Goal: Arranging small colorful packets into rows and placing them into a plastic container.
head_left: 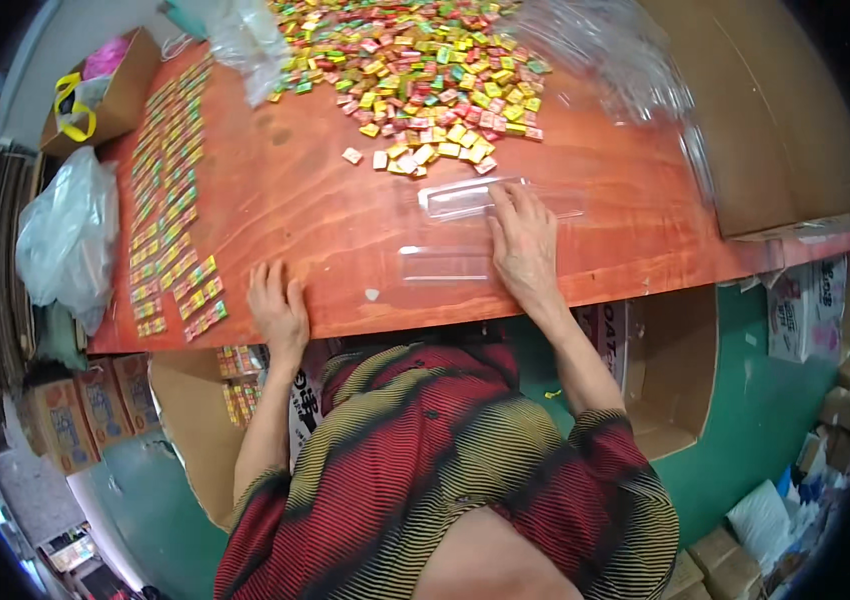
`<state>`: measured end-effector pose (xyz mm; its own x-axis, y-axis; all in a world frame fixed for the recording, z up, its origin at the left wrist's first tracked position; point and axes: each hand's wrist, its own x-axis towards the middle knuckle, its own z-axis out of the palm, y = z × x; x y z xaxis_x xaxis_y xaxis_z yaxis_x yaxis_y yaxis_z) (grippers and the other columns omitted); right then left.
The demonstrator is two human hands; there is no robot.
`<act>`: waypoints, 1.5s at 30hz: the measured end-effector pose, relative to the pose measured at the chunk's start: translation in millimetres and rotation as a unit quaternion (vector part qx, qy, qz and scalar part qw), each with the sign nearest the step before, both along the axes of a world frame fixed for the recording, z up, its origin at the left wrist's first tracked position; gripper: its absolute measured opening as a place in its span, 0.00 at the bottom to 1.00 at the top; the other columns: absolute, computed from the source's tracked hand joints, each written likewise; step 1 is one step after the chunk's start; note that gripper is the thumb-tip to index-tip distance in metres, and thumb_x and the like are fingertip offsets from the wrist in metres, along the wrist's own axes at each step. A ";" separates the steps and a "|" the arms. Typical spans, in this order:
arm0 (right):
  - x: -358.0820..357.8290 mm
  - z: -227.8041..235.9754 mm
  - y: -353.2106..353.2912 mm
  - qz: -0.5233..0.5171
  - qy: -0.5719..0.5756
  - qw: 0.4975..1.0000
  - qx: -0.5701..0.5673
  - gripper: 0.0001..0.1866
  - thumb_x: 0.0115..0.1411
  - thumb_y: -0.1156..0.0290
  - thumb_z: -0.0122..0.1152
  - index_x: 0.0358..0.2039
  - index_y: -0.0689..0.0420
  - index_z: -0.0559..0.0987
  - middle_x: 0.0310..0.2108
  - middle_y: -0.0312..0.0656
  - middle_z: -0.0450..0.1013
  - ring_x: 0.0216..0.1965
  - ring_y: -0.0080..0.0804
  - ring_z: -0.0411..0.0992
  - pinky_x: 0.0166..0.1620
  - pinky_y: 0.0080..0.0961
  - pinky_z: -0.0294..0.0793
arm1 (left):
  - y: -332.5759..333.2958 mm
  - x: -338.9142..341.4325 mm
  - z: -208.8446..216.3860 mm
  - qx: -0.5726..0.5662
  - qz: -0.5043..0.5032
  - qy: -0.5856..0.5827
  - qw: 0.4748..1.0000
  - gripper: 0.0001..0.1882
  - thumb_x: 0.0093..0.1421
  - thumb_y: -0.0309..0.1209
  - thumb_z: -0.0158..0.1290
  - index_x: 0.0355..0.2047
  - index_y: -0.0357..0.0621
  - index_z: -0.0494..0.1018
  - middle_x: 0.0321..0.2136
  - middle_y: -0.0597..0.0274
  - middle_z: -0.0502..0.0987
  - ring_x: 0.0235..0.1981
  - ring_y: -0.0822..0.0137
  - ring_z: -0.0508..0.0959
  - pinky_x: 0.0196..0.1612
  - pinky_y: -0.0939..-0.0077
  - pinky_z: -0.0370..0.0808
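Both hands rest open on the reddish-brown wooden tabletop. Low in the frame's middle, the right hand lies flat, its fingers on the end of a long clear plastic tray; a second clear tray sits just left of its wrist. At the near edge, the left hand holds nothing. Small colourful wrapped sweets are heaped at upper centre, filled packs line the left, and a brown cardboard box fills the upper right over green floor.
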<state>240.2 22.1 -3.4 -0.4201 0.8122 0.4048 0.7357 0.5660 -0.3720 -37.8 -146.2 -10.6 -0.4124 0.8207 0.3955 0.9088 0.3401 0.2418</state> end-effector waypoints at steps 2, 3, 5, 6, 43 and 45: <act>7.4 12.8 0.2 -0.009 0.095 0.995 -0.034 0.19 0.51 0.76 0.54 0.46 0.55 0.70 0.46 0.45 0.65 0.49 0.45 0.61 0.48 0.39 0.59 | 0.8 1.3 -1.1 -0.007 -0.003 0.000 1.000 0.17 0.59 0.32 0.43 0.47 0.38 0.66 0.48 0.46 0.65 0.53 0.49 0.62 0.55 0.60 0.57; 11.0 11.3 0.6 -0.013 0.094 0.995 -0.035 0.19 0.51 0.76 0.54 0.46 0.55 0.70 0.46 0.45 0.65 0.49 0.45 0.61 0.48 0.39 0.59 | 1.6 1.5 0.0 -0.010 -0.004 -0.009 1.000 0.18 0.59 0.32 0.43 0.48 0.38 0.65 0.49 0.46 0.65 0.54 0.49 0.61 0.56 0.60 0.56; 18.7 6.5 3.2 0.032 0.046 0.998 -0.011 0.18 0.50 0.75 0.56 0.43 0.55 0.72 0.46 0.44 0.65 0.50 0.45 0.61 0.49 0.39 0.58 | 2.4 1.8 0.6 -0.014 -0.011 -0.017 1.000 0.18 0.59 0.32 0.43 0.48 0.37 0.64 0.50 0.47 0.65 0.54 0.49 0.61 0.56 0.60 0.55; 20.0 4.9 4.8 0.026 0.046 0.999 -0.010 0.18 0.50 0.75 0.56 0.43 0.55 0.72 0.46 0.44 0.65 0.50 0.45 0.61 0.49 0.39 0.58 | 2.8 2.5 0.2 -0.011 -0.020 -0.001 1.000 0.18 0.59 0.32 0.44 0.49 0.38 0.64 0.50 0.47 0.64 0.55 0.49 0.60 0.56 0.59 0.55; 96.7 28.6 2.6 -0.019 -0.057 0.991 -0.116 0.12 0.44 0.77 0.60 0.30 0.59 0.68 0.30 0.48 0.65 0.37 0.46 0.64 0.42 0.36 0.62 | 132.3 121.9 12.8 -0.137 -0.425 -0.025 0.895 0.27 0.52 0.45 0.51 0.49 0.42 0.65 0.52 0.53 0.63 0.56 0.49 0.57 0.56 0.47 0.52; 98.9 23.4 -0.1 -0.013 -0.020 1.000 0.002 0.10 0.44 0.79 0.58 0.29 0.59 0.70 0.28 0.47 0.65 0.34 0.45 0.64 0.41 0.36 0.61 | 123.3 112.7 15.4 -0.134 -0.426 -0.035 0.894 0.27 0.52 0.44 0.51 0.49 0.42 0.65 0.52 0.52 0.64 0.56 0.48 0.57 0.56 0.47 0.52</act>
<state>339.2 22.0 19.9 -0.4152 0.8209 0.3921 0.7639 0.5487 -0.3398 74.9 -22.9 4.8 0.3926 0.9098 0.1347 0.8512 -0.4150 0.3212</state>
